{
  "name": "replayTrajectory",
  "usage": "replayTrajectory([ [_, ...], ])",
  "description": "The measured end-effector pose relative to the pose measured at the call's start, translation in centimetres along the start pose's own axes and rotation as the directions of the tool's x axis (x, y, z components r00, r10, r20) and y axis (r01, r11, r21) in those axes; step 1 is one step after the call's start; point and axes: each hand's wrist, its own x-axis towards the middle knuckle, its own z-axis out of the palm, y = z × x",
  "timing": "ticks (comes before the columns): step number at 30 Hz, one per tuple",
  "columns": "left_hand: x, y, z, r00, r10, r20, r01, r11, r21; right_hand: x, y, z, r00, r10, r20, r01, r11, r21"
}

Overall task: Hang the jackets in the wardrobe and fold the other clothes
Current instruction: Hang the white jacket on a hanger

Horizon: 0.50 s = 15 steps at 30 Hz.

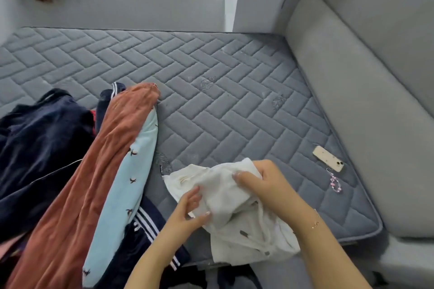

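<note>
Both hands grip a crumpled white garment (237, 209) at the near edge of the grey quilted mattress (211, 91); the left hand (187, 211) pinches its left fold, the right hand (265, 185) clutches its upper part; bunched as it is, its long axis runs roughly from upper left down to lower right; just beside it on the left a rust-coloured garment (103, 171) and a pale blue bird-print one (131, 176) stretch away from the person over dark navy clothes (40, 143); a phone (328, 158) lies well apart at the right edge.
</note>
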Motion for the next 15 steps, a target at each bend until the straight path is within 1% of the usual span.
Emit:
replayTrajectory([
  [1,-1.8,0.6,0.4,0.999,0.034,0.031,-0.036,0.997,0.064,-1.2,-1.4,0.6,0.999,-0.038,0.026,0.037,0.999,0.023],
  [2,-3.2,1.3,1.0,0.997,0.073,0.031,-0.077,0.985,0.153,-2.3,-2.6,1.0,0.996,-0.065,0.068,0.061,0.996,0.065],
  [3,-4.2,1.9,1.5,0.992,0.123,-0.014,-0.114,0.952,0.285,-3.2,-3.6,1.2,0.989,-0.091,0.116,0.078,0.990,0.115],
  [4,-5.1,2.6,2.0,0.977,0.194,-0.087,-0.136,0.887,0.441,-4.0,-4.7,1.2,0.979,-0.114,0.166,0.086,0.982,0.170],
  [5,-5.9,3.5,2.3,0.943,0.290,-0.161,-0.147,0.802,0.579,-4.7,-5.9,0.9,0.966,-0.132,0.223,0.083,0.973,0.217],
  [6,-6.8,4.5,2.2,0.896,0.401,-0.190,-0.183,0.724,0.665,-5.1,-7.0,0.5,0.944,-0.144,0.296,0.073,0.968,0.239],
  [7,-7.8,5.6,1.8,0.856,0.487,-0.172,-0.258,0.693,0.673,-5.3,-8.2,0.0,0.915,-0.151,0.375,0.063,0.970,0.236],
  [8,-8.7,6.5,1.1,0.836,0.533,-0.129,-0.353,0.703,0.617,-5.3,-9.3,-0.7,0.884,-0.152,0.443,0.061,0.975,0.212],
  [9,-9.8,7.5,0.5,0.837,0.538,-0.099,-0.408,0.734,0.542,-5.1,-10.3,-1.5,0.859,-0.137,0.494,0.055,0.983,0.176],
  [10,-10.9,8.4,-0.1,0.858,0.507,-0.081,-0.413,0.775,0.477,-4.8,-11.1,-2.5,0.843,-0.107,0.527,0.042,0.990,0.134],
  [11,-12.2,9.3,-0.5,0.888,0.453,-0.081,-0.385,0.828,0.409,-4.3,-11.9,-3.5,0.832,-0.075,0.550,0.034,0.996,0.084],
  [12,-13.3,10.2,-1.1,0.898,0.424,-0.119,-0.363,0.866,0.345,-3.8,-12.5,-4.4,0.820,-0.047,0.570,0.049,0.999,0.012],
  [13,-14.6,11.0,-1.5,0.887,0.423,-0.184,-0.365,0.888,0.279,-3.2,-12.9,-5.1,0.815,-0.020,0.579,0.093,0.991,-0.098],
  [15,-17.2,12.7,-1.7,0.837,0.448,-0.315,-0.415,0.894,0.169,-1.8,-13.2,-6.0,0.828,0.030,0.560,0.201,0.917,-0.346],
])
